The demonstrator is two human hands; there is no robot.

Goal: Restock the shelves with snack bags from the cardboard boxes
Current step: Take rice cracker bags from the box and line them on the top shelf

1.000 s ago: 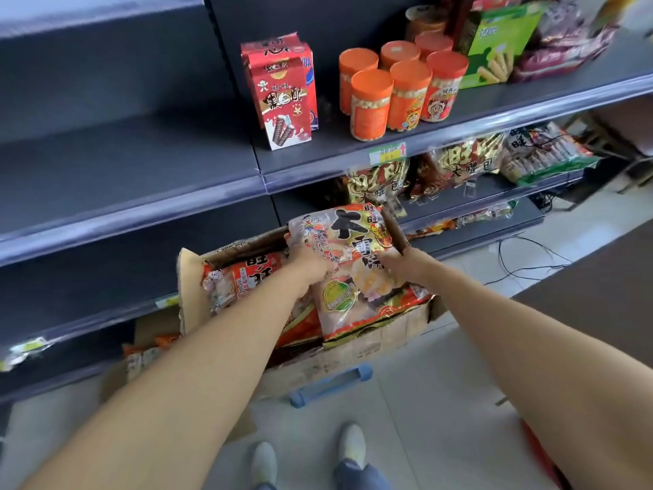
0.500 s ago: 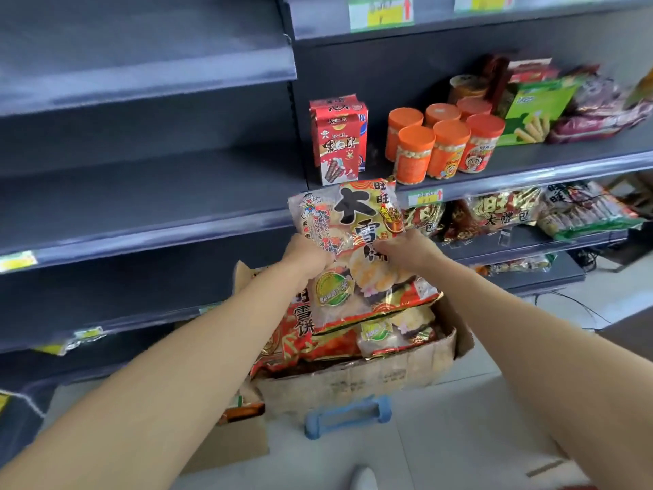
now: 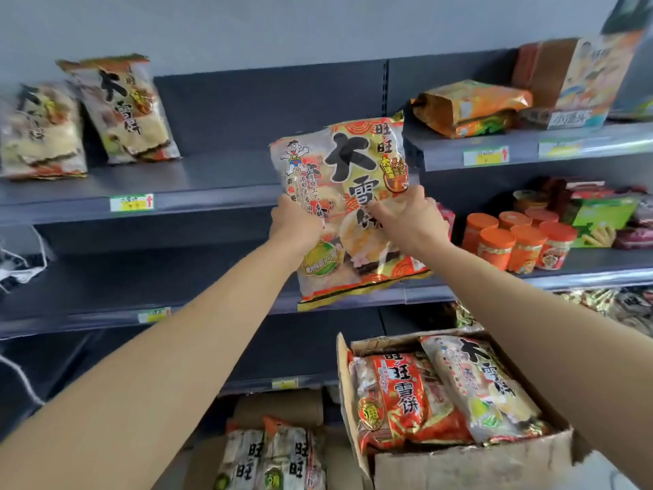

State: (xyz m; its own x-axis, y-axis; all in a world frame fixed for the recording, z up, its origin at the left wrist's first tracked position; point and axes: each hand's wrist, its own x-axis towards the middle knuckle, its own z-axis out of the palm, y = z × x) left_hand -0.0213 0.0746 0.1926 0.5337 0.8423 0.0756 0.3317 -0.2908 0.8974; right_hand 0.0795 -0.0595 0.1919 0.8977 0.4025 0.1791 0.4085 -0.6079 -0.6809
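Note:
I hold a large snack bag [image 3: 348, 178] with black characters and a cartoon boy upright in front of the grey shelves. My left hand [image 3: 295, 226] grips its left edge and my right hand [image 3: 406, 221] grips its right side. The bag hangs level with the upper shelf [image 3: 198, 198], where two like bags [image 3: 123, 107] lean at the far left. Below right, an open cardboard box [image 3: 470, 461] holds more snack bags [image 3: 484, 387].
Orange-lidded jars [image 3: 516, 242] and a green box [image 3: 600, 217] stand on the middle shelf at right. Orange packets [image 3: 470, 107] lie on the upper right shelf. A second box of bags [image 3: 272, 454] sits low at centre. A cord [image 3: 21, 380] hangs at left.
Both hands have lifted the snack bag out of the cardboard box and up to the level of the upper shelf. The view has tilted upward, so the top shelf shows.

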